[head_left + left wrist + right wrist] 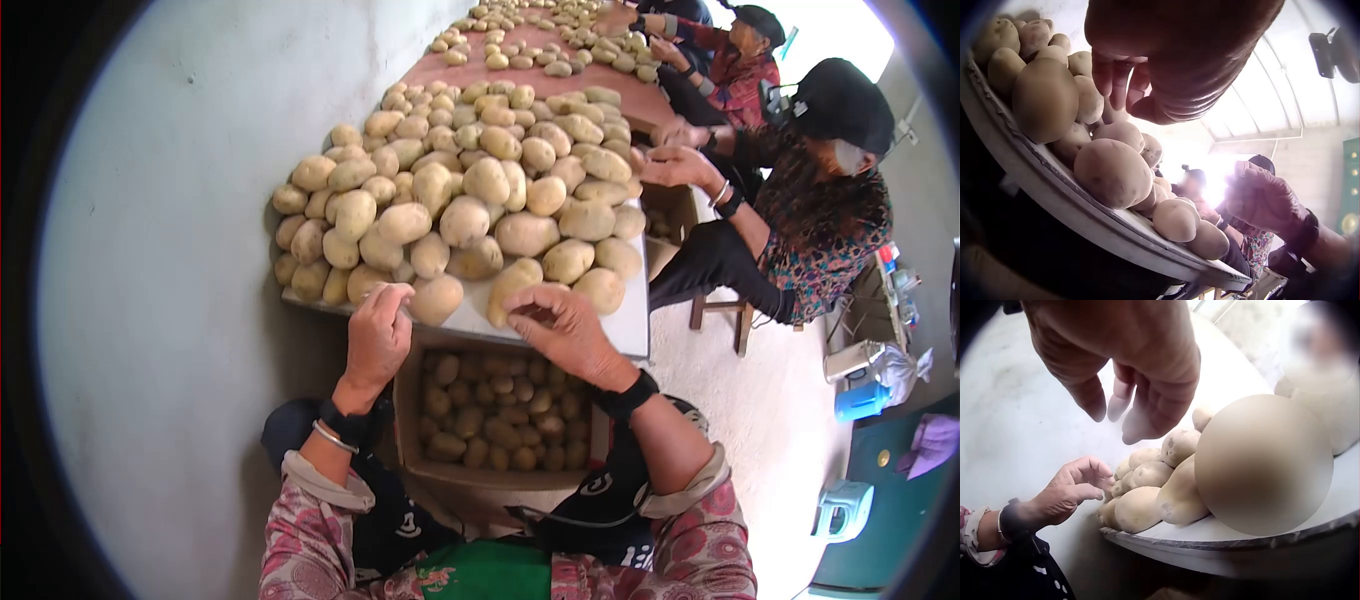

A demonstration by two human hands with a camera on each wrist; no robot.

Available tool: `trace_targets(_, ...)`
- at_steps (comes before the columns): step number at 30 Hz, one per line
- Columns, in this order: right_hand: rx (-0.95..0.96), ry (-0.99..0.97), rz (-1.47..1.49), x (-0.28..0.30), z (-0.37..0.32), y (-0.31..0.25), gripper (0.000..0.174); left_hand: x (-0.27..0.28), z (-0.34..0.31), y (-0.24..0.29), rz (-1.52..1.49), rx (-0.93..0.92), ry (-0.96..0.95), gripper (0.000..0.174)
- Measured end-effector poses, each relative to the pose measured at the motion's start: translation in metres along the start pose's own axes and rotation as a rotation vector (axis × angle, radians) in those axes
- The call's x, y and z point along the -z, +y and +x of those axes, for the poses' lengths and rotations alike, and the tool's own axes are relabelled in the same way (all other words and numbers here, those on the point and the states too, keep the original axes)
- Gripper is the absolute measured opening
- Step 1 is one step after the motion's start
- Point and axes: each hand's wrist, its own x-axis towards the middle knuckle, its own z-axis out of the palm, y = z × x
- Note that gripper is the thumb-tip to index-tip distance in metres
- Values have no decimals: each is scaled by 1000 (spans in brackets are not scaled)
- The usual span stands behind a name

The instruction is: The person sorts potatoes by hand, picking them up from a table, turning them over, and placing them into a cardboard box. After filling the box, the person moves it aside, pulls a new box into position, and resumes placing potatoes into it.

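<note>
Many potatoes lie heaped on the white tabletop. My left hand hovers at the near edge, beside a round potato, its fingers loosely bent and nothing in them. My right hand hangs over the edge farther right, close to a long potato. In the right wrist view its fingers curve downward above the heap, with bare air between them and the thumb. The left wrist view shows the left hand above the potatoes, also holding nothing.
Below the table edge, between my knees, stands a cardboard box of smaller potatoes. A wall runs along the left. On the right a person in a black cap sits at the table, with others beyond. A blue thermos stands farther right.
</note>
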Motion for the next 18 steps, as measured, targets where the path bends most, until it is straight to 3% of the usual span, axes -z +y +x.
trace_targets(3,59,10,-57,-4,1,-2,8,-1,6,5,115,-135,121,27)
trace_targets(5,121,14,-41,-5,3,9,11,-1,3,7,88,-42,38,30)
trace_targets(6,55,0,1,-4,3,9,14,-3,0,4,48,61,-12,32)
trace_targets(7,-10,-19,54,-3,3,8,17,-3,1,8,34,42,9,32)
trace_targets(9,6,-8,33,1,5,10,21,5,1,13,6,178,-206,37)
trace_targets(14,20,59,-70,7,17,22,35,7,-3,2,63,113,-220,44)
trace_targets(18,-15,127,-212,-6,34,-11,43,16,-1,2,44,107,-209,44)
